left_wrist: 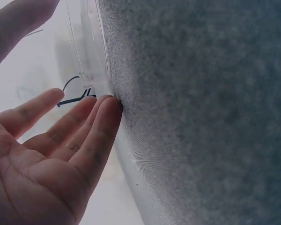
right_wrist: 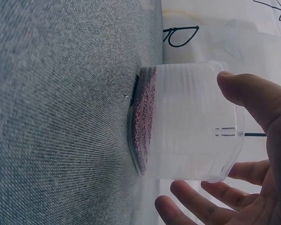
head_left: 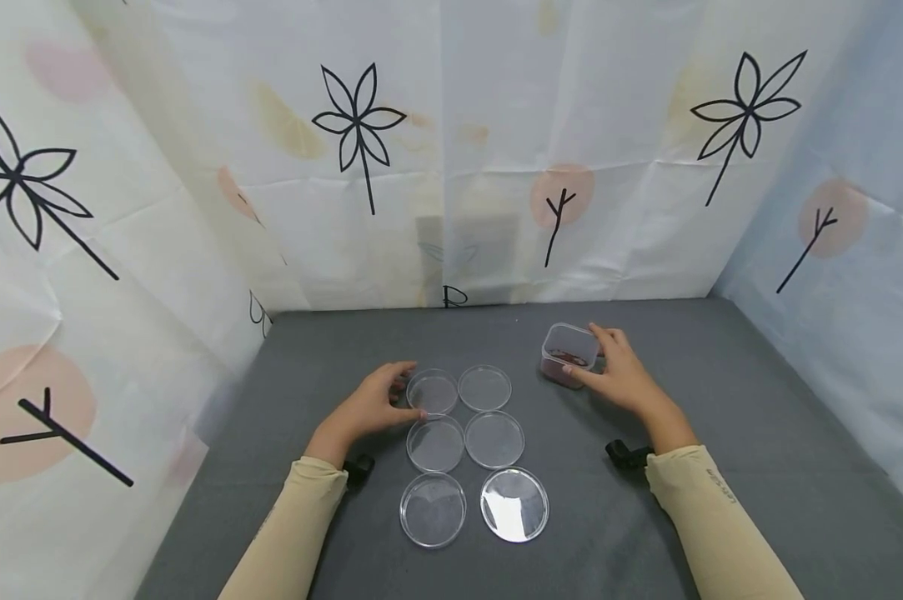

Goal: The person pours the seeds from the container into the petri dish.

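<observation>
My right hand [head_left: 622, 377] grips a clear plastic tub [head_left: 564, 343] by its sides near the rim, thumb on one side and fingers on the other. Dark reddish granules [right_wrist: 144, 119] cover the tub's bottom. In the right wrist view the tub's base is right at the grey cloth. My left hand [head_left: 372, 406] spreads its thumb and fingers around the left side of the far-left petri dish [head_left: 432, 392]. The thumb tip lies at the border with the middle-left petri dish [head_left: 435, 443]. In the left wrist view the fingers [left_wrist: 100, 126] are loosely extended, fingertips at the cloth.
Several clear petri dishes stand in two columns, including a far-right dish [head_left: 484, 388], a middle-right dish [head_left: 494, 439], a near-left dish [head_left: 433, 510] and a shiny near-right dish [head_left: 514, 504]. Grey cloth [head_left: 766, 400] covers the table. Patterned white curtains [head_left: 489, 108] hang behind and beside it.
</observation>
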The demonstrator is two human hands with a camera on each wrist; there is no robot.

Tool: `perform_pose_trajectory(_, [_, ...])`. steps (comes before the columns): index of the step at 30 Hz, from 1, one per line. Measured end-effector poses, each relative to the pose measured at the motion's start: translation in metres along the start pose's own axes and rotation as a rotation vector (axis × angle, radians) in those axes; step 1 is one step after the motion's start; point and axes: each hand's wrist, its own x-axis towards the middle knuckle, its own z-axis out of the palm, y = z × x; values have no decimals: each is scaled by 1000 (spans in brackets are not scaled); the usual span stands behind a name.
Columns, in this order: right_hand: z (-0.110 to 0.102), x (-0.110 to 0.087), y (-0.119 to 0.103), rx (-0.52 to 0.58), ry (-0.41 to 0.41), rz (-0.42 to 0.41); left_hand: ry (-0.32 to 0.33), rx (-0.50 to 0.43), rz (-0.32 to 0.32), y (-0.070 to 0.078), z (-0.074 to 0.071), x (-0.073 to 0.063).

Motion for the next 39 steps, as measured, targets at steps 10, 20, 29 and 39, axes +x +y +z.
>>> perform_pose_trajectory(10, [-1,0,-1,-5,-38,32,-28,8,43,0,-1,0])
perform_pose_trajectory(20, [-1,1,3,-5,-74,59,-58,29,44,-1,0,-2])
perform_pose_trajectory(29, [-2,2,3,22,-86,82,-74,47,34,1,0,-1])
perform_pose_trajectory(39, [0,2,4,18,-72,72,-76,69,34,-1,1,1])
